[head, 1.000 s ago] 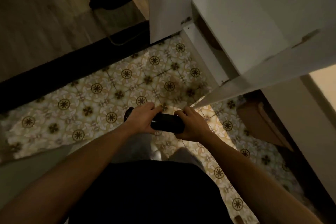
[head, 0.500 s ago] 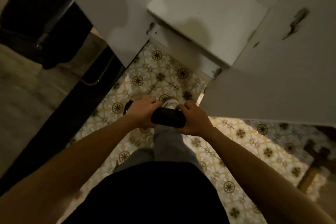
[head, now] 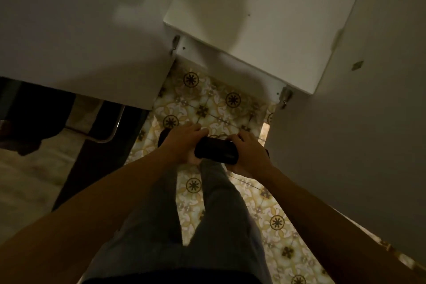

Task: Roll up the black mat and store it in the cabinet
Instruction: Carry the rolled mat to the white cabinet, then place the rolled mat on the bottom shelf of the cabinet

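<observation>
The black mat is rolled into a short thick tube, held level in front of me above the floor. My left hand grips its left end and my right hand grips its right end; only the roll's middle and a bit of each end show. The white cabinet stands straight ahead, with a pale shelf facing me. Its left door and right door are swung open on either side of my hands.
Patterned yellow floor tiles lie between the doors and under my legs. A dark strip and a metal bar sit at the left beyond the left door. The right door stands close beside my right forearm.
The view has turned to face the cabinet head-on and moved nearer; both open doors now flank my hands. The rolled mat stays held in both hands.
</observation>
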Available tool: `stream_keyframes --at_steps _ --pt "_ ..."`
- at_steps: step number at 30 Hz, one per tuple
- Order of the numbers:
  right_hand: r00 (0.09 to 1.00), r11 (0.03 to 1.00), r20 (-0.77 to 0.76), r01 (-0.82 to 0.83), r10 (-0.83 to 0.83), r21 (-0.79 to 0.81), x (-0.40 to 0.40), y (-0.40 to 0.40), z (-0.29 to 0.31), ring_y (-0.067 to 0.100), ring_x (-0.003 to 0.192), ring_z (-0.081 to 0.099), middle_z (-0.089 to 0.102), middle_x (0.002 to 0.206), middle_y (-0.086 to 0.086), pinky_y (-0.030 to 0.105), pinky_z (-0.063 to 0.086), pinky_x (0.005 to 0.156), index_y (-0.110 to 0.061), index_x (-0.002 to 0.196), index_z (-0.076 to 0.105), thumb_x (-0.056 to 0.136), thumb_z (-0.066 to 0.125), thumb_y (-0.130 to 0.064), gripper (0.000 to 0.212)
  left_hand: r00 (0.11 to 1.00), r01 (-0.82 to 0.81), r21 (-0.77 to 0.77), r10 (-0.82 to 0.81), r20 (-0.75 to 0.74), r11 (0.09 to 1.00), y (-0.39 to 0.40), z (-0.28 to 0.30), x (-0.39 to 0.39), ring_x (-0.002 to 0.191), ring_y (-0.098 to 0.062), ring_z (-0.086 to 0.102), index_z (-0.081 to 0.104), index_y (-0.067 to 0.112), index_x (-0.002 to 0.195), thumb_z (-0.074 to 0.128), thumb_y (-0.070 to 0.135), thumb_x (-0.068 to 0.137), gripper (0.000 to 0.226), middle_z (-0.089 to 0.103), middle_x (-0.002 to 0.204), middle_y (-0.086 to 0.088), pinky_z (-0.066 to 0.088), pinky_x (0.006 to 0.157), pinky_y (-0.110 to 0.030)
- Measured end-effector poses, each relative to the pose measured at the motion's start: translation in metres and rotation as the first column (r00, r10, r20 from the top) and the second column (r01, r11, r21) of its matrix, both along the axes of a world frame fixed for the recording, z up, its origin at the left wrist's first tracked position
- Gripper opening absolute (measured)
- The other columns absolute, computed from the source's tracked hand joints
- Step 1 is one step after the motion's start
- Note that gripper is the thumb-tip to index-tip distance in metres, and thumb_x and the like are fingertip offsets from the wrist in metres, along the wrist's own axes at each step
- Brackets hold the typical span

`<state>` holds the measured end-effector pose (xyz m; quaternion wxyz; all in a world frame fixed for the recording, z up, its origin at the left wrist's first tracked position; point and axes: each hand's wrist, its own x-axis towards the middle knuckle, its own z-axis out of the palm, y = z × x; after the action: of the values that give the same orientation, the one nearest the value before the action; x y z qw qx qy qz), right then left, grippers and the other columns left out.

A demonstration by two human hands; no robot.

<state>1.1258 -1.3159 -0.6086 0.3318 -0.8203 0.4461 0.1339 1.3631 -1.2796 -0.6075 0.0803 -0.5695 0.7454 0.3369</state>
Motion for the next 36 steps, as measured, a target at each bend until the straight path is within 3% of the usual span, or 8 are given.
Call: stream_keyframes --at_steps 5,10,16,19,21,23,27,36 --pt "0.998 0.998 -0.02 -0.067 0.067 -0.005 0.035 -0.029 -0.077 0.031 0.112 0.05 0.054 0.122 0.009 0.045 0.05 0.089 -0.019 0.126 0.054 0.065 0.083 -0.051 0.075 1.0 0.016 0.042 -0.016 0.003 0.999 -0.033 -0.078 0.035 0.104 -0.022 0.052 0.049 0.024 0.118 0.078 0.051 0.063 0.068 0.053 0.114 0.0 0.05 0.076 -0.037" --pt "0.999 0.997 -0.038 -0.024 0.021 -0.079 0.076 -0.057 -0.201 0.027 0.11 0.051 0.053 0.123 0.006 0.04 0.049 0.086 -0.02 0.128 0.05 0.061 0.083 -0.055 0.083 0.99 0.137 0.032 -0.138 0.017 0.99 -0.091 -0.198 0.079 0.095 -0.023 0.053 0.046 0.019 0.113 0.082 0.042 0.065 0.064 0.052 0.111 -0.003 0.04 0.065 -0.034" --pt "0.999 0.999 -0.028 -0.033 0.032 -0.023 0.104 -0.085 -0.349 0.026 0.106 0.049 0.047 0.12 0.005 0.043 0.052 0.077 -0.019 0.129 0.045 0.065 0.079 -0.059 0.083 0.921 0.38 0.062 -0.383 0.072 0.923 -0.135 -0.354 0.106 0.082 -0.023 0.052 0.042 0.014 0.123 0.078 0.046 0.073 0.069 0.047 0.098 -0.003 0.038 0.06 -0.035" --pt "0.998 0.994 -0.041 -0.052 0.049 -0.097 0.106 -0.12 -0.407 0.029 0.109 0.05 0.049 0.122 0.007 0.042 0.052 0.076 -0.016 0.127 0.047 0.069 0.074 -0.065 0.08 0.892 0.436 -0.044 -0.425 0.155 0.899 -0.174 -0.415 0.112 0.096 -0.024 0.056 0.039 0.013 0.134 0.078 0.05 0.068 0.085 0.051 0.115 -0.006 0.034 0.06 -0.03" --pt "0.998 0.973 -0.028 -0.065 0.06 -0.223 0.113 -0.151 -0.438 0.033 0.107 0.054 0.054 0.121 0.011 0.041 0.052 0.075 -0.012 0.123 0.051 0.068 0.075 -0.065 0.08 0.91 0.396 -0.105 -0.375 0.174 0.912 -0.204 -0.445 0.116 0.112 -0.027 0.052 0.034 0.014 0.136 0.079 0.051 0.066 0.091 0.047 0.13 -0.008 0.043 0.069 -0.032" --pt "0.995 0.957 -0.035 -0.094 0.088 -0.274 0.122 -0.175 -0.46 0.034 0.105 0.054 0.053 0.119 0.012 0.041 0.052 0.074 -0.012 0.12 0.05 0.066 0.077 -0.059 0.077 0.919 0.379 -0.123 -0.358 0.163 0.917 -0.226 -0.47 0.121 0.116 -0.028 0.05 0.032 0.015 0.136 0.078 0.056 0.065 0.093 0.043 0.134 -0.01 0.048 0.083 -0.037" --pt "0.991 0.928 -0.038 -0.135 0.13 -0.347 0.122 -0.212 -0.49 0.028 0.1 0.052 0.052 0.113 0.006 0.035 0.045 0.069 -0.016 0.119 0.047 0.062 0.074 -0.053 0.073 0.903 0.42 -0.19 -0.387 0.187 0.887 -0.257 -0.502 0.124 0.1 -0.023 0.055 0.04 0.018 0.125 0.076 0.066 0.064 0.086 0.049 0.12 -0.006 0.035 0.07 -0.029" --pt "0.994 0.911 0.073 -0.048 0.086 -0.409 0.129 -0.271 -0.511 0.02 0.099 0.05 0.051 0.108 -0.002 0.034 0.048 0.074 -0.028 0.118 0.049 0.063 0.071 -0.06 0.067 0.875 0.469 -0.271 -0.401 0.272 0.84 -0.32 -0.505 0.136 0.087 -0.014 0.049 0.042 0.021 0.118 0.076 0.07 0.06 0.083 0.05 0.11 -0.001 0.04 0.067 -0.03"
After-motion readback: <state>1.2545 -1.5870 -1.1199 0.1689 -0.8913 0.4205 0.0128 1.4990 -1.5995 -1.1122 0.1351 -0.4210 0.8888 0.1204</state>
